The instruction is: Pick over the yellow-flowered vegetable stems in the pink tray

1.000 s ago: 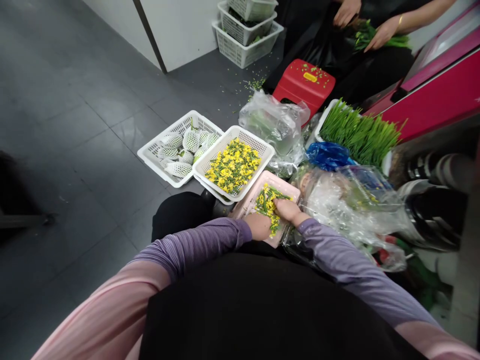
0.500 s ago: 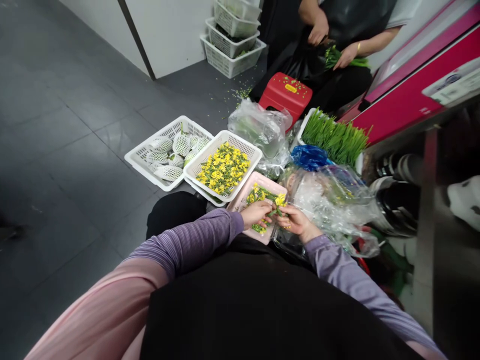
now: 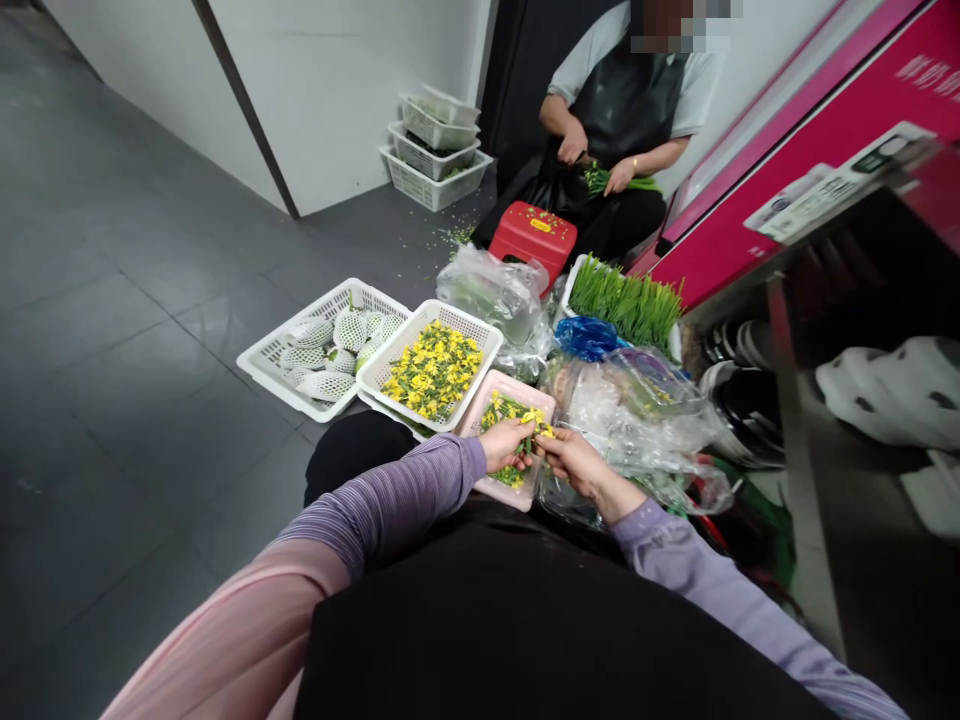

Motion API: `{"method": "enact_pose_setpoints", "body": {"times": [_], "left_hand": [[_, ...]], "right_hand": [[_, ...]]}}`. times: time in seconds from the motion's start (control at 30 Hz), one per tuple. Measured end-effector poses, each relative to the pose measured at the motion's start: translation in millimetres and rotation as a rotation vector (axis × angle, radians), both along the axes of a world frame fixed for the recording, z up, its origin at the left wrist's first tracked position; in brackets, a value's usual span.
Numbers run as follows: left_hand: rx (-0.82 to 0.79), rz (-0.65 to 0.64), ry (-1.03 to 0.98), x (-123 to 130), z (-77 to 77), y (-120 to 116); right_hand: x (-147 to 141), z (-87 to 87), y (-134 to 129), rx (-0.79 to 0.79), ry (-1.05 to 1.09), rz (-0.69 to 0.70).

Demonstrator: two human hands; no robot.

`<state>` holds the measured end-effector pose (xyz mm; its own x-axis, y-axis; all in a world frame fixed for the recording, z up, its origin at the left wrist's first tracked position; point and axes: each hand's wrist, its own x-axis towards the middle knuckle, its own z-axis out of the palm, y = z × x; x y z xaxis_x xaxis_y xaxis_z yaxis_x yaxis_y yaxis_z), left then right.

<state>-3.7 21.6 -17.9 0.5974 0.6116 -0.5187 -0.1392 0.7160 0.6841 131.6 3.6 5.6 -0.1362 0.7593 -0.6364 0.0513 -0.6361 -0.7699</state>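
a yellow-flowered sprig [image 3: 534,418] is between the two hands, just above the pink tray [image 3: 517,495] near the person's lap. the left hand [image 3: 501,446] pinches it from one side with thumb and fingers; the right hand [image 3: 576,460] meets it from the other, fingertips pressed together on it, though which bit each one grips is too small to tell. holding it from both sides seems to keep it steady, and working low over the tray probably lets loose bits drop in with the flowers lying there. against the tray's far left side, a white basket [image 3: 491,338] holds a heap of yellow flowers [image 3: 433,368], close enough, i judge, for a short reach. beyond it, a wider basket [image 3: 259,358] on the floor [image 3: 150,430] holds fruit in foam nets [image 3: 324,386], which likely guard against bruising. to the right lie clear bags [image 3: 615,410] and a blue bag [image 3: 586,337]; behind them, green stems [image 3: 626,303] stand packed in a tub, perhaps to stay upright. farther off is a red box [image 3: 534,243], then a co-worker [image 3: 630,100] gripping a green bunch [image 3: 639,183], with stacked baskets [image 3: 439,183] by the wall.
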Motion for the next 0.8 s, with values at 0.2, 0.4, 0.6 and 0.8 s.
{"method": "enact_pose_setpoints", "body": {"times": [0.2,0.4,0.6,0.8], "left_hand": [[-0.056,-0.033,-0.11,-4.2,1.4,-0.7],[-0.022,-0.022,-0.161,-7.3,0.8,-0.4],[-0.07,0.054,-0.114,-7.6,0.9,1.2],[-0.024,-0.033,-0.095,-11.5,2.7,-1.4]], "right_hand": [[9.0,5.3,-5.5,0.008,0.028,-0.048],[5.3,7.9,-10.4,0.084,-0.101,-0.031],[4.2,5.4,-9.7,0.381,-0.329,-0.051],[6.5,11.3,-5.7,0.152,-0.102,-0.113]]}}
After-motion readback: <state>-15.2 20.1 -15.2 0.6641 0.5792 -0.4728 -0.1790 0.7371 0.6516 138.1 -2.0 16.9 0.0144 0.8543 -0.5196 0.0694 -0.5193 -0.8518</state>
